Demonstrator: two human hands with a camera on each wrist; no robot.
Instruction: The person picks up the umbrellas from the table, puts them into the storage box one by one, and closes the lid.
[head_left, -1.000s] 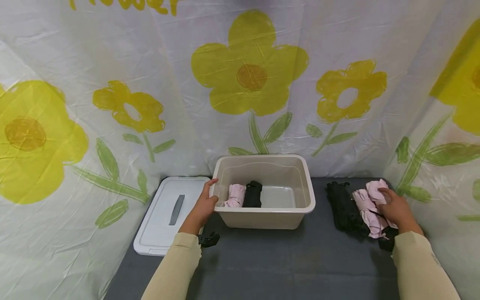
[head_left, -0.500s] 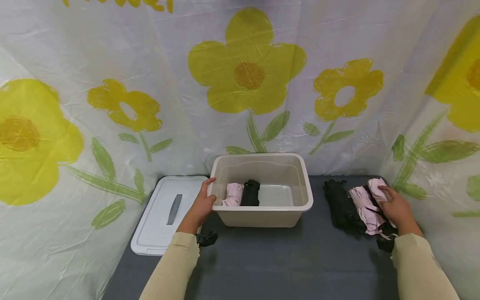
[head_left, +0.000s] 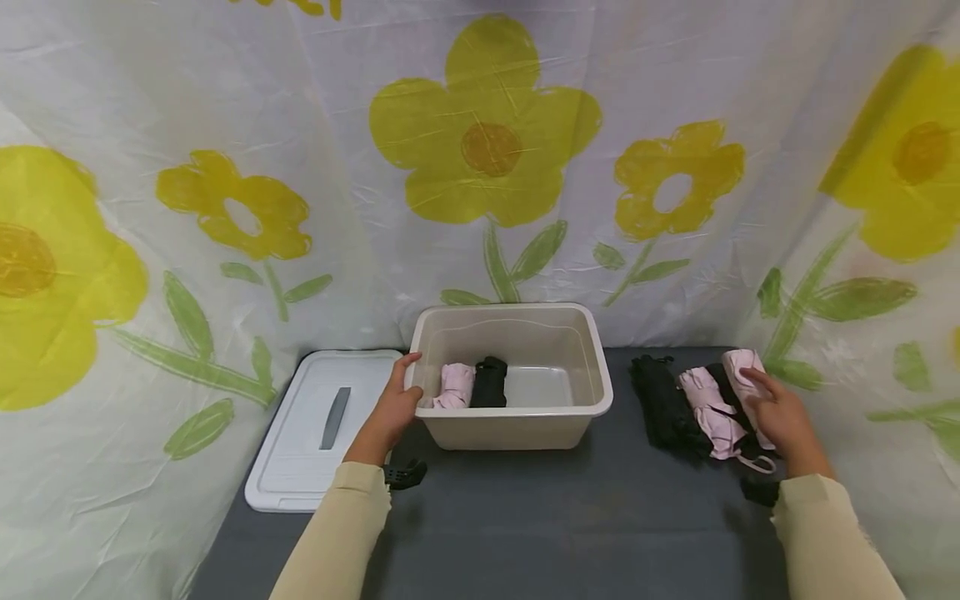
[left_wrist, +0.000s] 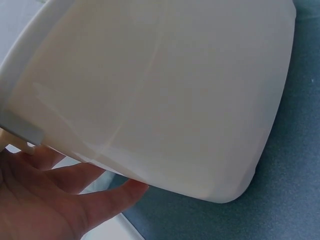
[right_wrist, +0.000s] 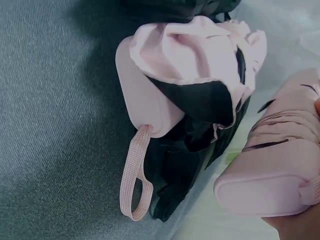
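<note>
My left hand (head_left: 387, 412) grips the left rim of a beige bin (head_left: 510, 432); in the left wrist view its fingers (left_wrist: 107, 202) lie against the bin's end wall. Inside the bin, a pink folding umbrella (head_left: 455, 386) and a black folding umbrella (head_left: 489, 383) stand side by side. Over at the right, my right hand (head_left: 783, 421) holds another pink folding umbrella (right_wrist: 270, 175), raised beside the group. That group has a pink umbrella (right_wrist: 190, 55) with a looped strap and black umbrellas, one at its left (head_left: 667, 408). My right palm is mostly hidden.
A white lid (head_left: 300, 467) with a grey handle (head_left: 335, 418) lies left of the bin. Dark grey cloth covers the table (head_left: 585, 508). A flower-painted sheet (head_left: 360, 275) hangs behind and along both sides. Black wrist gear (head_left: 405, 475) sits below my left sleeve.
My right hand has drawn its pink umbrella away from the pink one beside it, uncovering a black umbrella between them. The left hand keeps its place on the bin. The head view has shifted slightly.
</note>
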